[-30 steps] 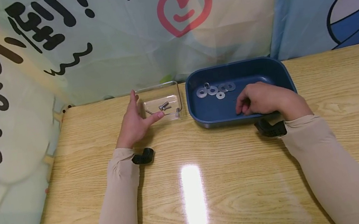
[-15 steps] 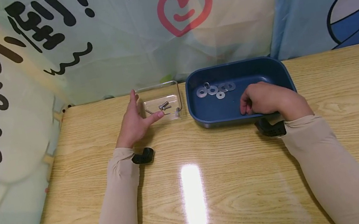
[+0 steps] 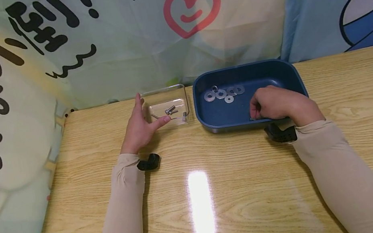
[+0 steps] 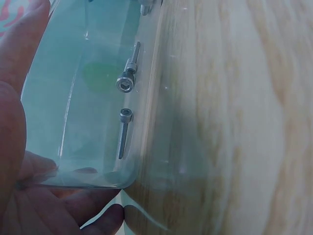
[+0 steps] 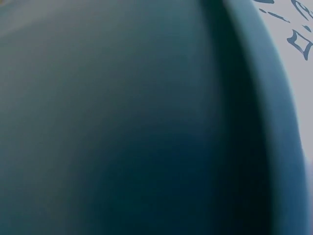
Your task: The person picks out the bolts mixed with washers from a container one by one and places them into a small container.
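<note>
A clear plastic box (image 3: 161, 106) stands at the back of the table with several metal socket-head bolts (image 3: 171, 110) in it. My left hand (image 3: 139, 129) grips the box's left end, its thumb along the near rim. In the left wrist view the fingers curl round the box's end, near one bolt (image 4: 123, 133). To the right sits a blue tray (image 3: 219, 117). Inside it, near the front wall, my right hand (image 3: 273, 102) has its fingers curled down; a small metal piece (image 3: 252, 119) shows at the fingertips, mostly hidden. The right wrist view shows only the blurred tray.
Several flat washers (image 3: 221, 94) and a small ring (image 3: 214, 88) lie in the tray's left rear part. A printed cloth (image 3: 120, 70) hangs right behind the box and tray. The wooden table (image 3: 235, 190) extends toward me.
My right hand has shifted slightly right inside the tray, and a small metal piece now shows at its fingertips. The left hand, box and washers have stayed put.
</note>
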A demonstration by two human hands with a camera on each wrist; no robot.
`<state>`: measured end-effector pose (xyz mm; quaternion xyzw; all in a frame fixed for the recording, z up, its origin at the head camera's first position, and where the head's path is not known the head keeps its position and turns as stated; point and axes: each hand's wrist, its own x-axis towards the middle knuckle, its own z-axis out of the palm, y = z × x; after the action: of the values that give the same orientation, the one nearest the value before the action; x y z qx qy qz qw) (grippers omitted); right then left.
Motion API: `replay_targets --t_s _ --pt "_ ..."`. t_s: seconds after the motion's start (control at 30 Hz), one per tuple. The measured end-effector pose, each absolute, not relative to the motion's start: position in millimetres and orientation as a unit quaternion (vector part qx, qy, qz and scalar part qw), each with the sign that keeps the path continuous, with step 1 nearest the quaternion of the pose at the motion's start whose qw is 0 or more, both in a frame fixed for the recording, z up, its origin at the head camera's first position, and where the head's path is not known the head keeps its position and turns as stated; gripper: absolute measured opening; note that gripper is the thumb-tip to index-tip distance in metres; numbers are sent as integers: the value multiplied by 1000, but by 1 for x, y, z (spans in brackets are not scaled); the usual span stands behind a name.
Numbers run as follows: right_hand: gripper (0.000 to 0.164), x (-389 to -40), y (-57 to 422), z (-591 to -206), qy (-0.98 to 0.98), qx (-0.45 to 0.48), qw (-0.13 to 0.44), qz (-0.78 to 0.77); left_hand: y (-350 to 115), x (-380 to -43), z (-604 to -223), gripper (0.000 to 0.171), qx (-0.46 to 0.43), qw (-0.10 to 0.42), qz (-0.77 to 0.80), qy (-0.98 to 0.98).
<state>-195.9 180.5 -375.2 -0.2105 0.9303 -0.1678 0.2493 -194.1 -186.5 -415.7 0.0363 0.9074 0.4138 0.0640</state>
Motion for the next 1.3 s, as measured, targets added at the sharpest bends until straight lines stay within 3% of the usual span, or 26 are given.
replay_targets --t_s 0.4,1.3 --pt "11 -197 179 -375 937 -203 236 -161 -187 -194 -416 122 38 66 413 908" --pt "16 -195 167 -373 950 -195 119 -212 -187 -195 -416 121 48 65 419 904"
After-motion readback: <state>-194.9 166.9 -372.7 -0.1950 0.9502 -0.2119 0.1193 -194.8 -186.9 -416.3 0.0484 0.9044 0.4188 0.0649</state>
